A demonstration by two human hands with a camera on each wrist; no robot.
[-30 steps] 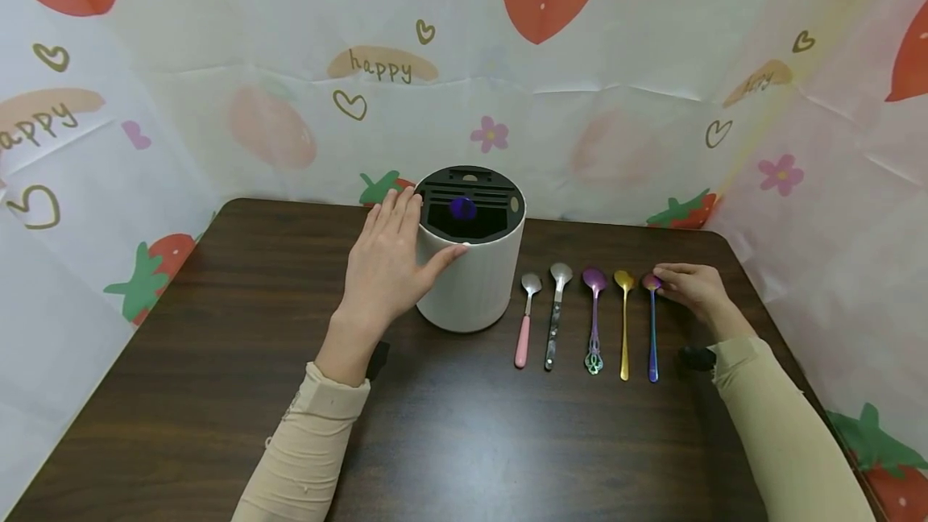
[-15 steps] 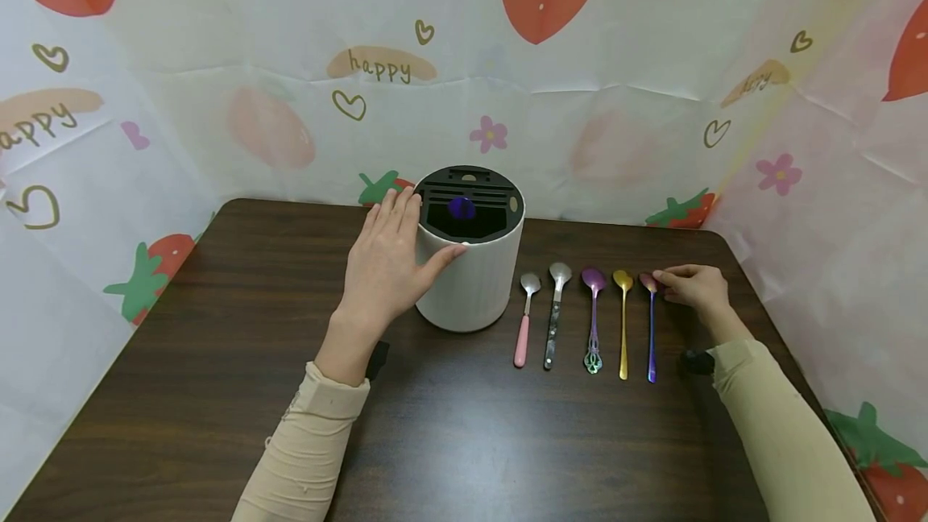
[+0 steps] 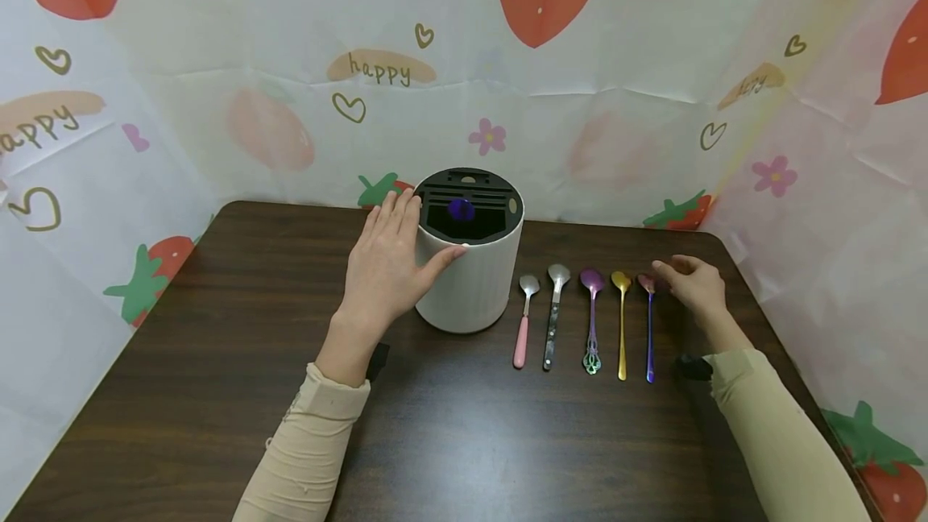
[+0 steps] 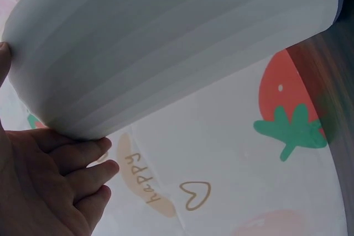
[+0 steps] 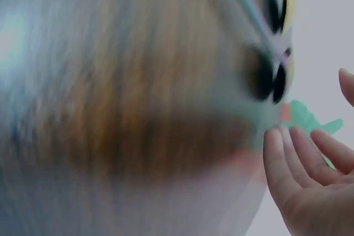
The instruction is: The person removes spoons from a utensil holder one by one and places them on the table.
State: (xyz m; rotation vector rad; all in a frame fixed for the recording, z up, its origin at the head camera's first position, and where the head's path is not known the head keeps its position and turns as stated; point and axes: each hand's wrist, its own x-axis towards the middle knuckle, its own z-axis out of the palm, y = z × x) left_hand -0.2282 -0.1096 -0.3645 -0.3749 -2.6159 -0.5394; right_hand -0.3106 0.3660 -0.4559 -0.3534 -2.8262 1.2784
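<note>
A white ribbed cylindrical holder [image 3: 467,288] with a black slotted top stands toward the back of the table. My left hand [image 3: 384,256] rests against its left side, fingers straight at the rim and thumb across the front. In the left wrist view the fingertips [image 4: 102,146] touch the holder's wall. Right of the holder several spoons lie in a row, bowls away from me. Nearest my right hand [image 3: 696,284] is a rainbow spoon [image 3: 650,337] with a reddish bowl and blue handle. The right hand hovers beside that bowl, fingers loosely bent, holding nothing.
Left of the rainbow spoon lie a gold spoon [image 3: 621,321], a purple spoon with an openwork handle [image 3: 591,321], a dark-handled spoon [image 3: 553,316] and a pink-handled spoon [image 3: 522,337]. A strawberry-print cloth [image 3: 290,31] hangs behind the brown table [image 3: 217,345].
My right hand has let go of the rainbow spoon's bowl and moved up and slightly away from it. The left hand stays on the holder.
</note>
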